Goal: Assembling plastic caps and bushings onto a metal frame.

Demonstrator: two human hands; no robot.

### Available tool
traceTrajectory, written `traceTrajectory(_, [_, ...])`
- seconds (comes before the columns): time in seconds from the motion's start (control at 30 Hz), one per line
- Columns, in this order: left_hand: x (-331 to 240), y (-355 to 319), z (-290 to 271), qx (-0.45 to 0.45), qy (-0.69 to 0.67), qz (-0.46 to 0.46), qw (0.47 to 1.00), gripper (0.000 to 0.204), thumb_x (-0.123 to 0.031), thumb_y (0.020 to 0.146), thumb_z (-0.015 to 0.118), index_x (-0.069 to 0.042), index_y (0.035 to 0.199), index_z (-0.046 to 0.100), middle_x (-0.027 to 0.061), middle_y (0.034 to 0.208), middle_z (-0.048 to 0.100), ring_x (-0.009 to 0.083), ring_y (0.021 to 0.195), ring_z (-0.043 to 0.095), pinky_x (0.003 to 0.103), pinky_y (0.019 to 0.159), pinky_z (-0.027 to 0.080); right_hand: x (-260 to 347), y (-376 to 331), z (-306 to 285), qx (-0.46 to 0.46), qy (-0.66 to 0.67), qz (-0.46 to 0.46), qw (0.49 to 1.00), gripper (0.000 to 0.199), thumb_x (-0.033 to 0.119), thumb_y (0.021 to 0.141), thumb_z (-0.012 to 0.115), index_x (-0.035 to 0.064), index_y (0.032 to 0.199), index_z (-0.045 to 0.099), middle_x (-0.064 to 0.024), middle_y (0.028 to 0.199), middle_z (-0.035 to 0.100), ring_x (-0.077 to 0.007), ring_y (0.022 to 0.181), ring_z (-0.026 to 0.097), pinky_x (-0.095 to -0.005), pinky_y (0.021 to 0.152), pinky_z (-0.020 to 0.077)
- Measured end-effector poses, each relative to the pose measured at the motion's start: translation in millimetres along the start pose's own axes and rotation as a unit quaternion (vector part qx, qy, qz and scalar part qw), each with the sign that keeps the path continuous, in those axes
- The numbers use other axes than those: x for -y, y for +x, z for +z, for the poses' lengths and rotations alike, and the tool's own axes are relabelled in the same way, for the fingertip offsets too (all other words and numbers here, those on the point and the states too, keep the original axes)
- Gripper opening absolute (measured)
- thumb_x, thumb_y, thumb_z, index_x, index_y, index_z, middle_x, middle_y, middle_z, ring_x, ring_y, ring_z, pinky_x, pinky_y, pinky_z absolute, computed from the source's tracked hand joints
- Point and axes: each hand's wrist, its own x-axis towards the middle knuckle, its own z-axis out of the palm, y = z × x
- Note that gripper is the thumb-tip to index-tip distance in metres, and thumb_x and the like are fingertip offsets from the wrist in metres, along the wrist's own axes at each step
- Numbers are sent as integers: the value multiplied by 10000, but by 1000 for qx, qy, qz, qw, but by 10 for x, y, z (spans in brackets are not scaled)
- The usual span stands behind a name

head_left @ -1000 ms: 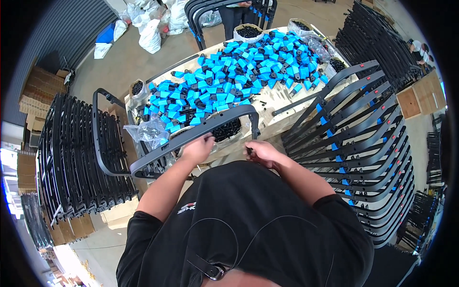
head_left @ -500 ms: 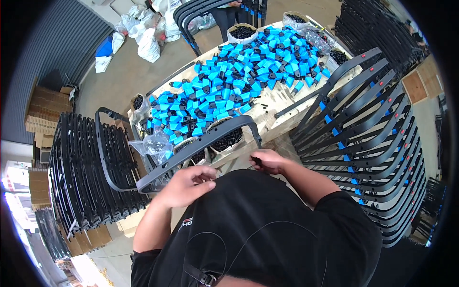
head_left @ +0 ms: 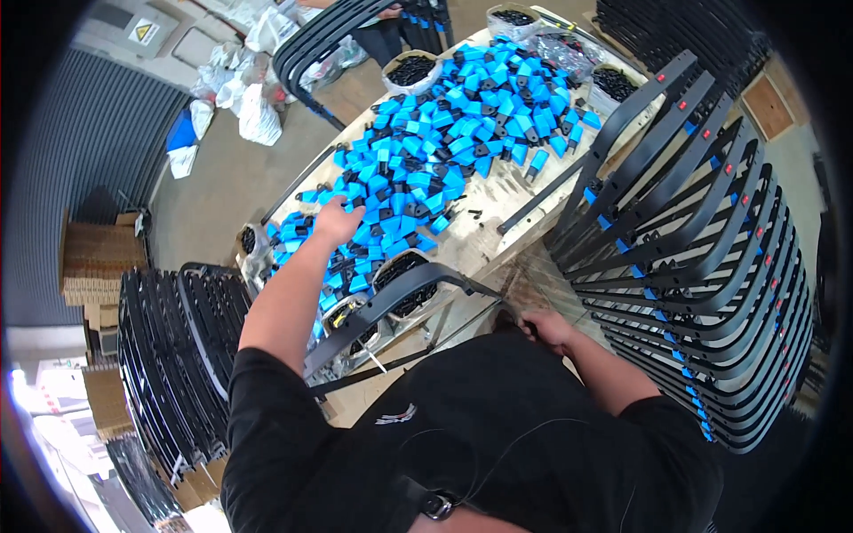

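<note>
My left hand (head_left: pixel 340 222) reaches out over the left part of a heap of blue-and-black plastic pieces (head_left: pixel 418 164) on the wooden table. Its fingertips are among the pieces, thumb apart, with no piece plainly held. Low in front of my body, my right hand (head_left: pixel 551 331) has its fingers closed around something dark, too small and shaded to name. Between me and the heap, a dark grey curved tube frame (head_left: pixel 384 298) leans across the table's near edge. Beside it stand an open bag of small black parts (head_left: pixel 407 282) and a smaller container (head_left: pixel 351 322).
Stacked curved black frames (head_left: pixel 684 258) crowd the right side; more frames (head_left: pixel 182 355) stand at left. Bags of black parts (head_left: pixel 411 69) line the far table edge (head_left: pixel 533 200). Someone stands beyond the table near other frames (head_left: pixel 324 44). White sacks (head_left: pixel 258 115) lie on the floor.
My left hand has moved from beside the grey frame forward onto the heap. My right hand has shifted slightly right and down, still closed. The view has turned somewhat.
</note>
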Motion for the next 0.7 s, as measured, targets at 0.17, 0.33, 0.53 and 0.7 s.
traceTrajectory(0.17, [-52, 739, 431, -24, 32, -92, 995, 653, -483, 866, 694, 36, 1260, 640, 253, 1215, 685, 395, 1063, 692, 444, 923, 555, -307, -544, -517, -147, 51, 47, 987, 199, 252, 998, 522, 109, 875, 586, 7, 701, 537, -119, 561, 486, -279, 468, 359])
traceTrajectory(0.33, [-18, 883, 321, 32, -14, -66, 997, 511, -412, 864, 717, 16, 1141, 679, 201, 1083, 732, 373, 1002, 706, 473, 871, 553, -675, -830, -833, -199, 150, 57, 967, 202, 250, 1010, 515, 98, 891, 574, 3, 697, 530, -126, 555, 479, -280, 472, 363])
traceTrajectory(0.53, [-24, 512, 512, -39, 196, 210, 957, 553, -253, 928, 680, -51, 1404, 484, 226, 1343, 599, 398, 1188, 612, 480, 1008, 504, -778, -607, -902, -207, 154, 70, 964, 207, 260, 1018, 509, 93, 914, 574, 2, 698, 525, -128, 552, 473, -286, 473, 365])
traceTrajectory(0.7, [-519, 408, 493, 84, 229, 66, 967, 636, -251, 938, 666, -93, 1467, 351, 254, 1318, 595, 430, 1183, 606, 504, 991, 506, -709, -611, -874, -212, 103, 57, 970, 200, 265, 995, 531, 85, 926, 582, -4, 699, 524, -137, 542, 470, -298, 471, 362])
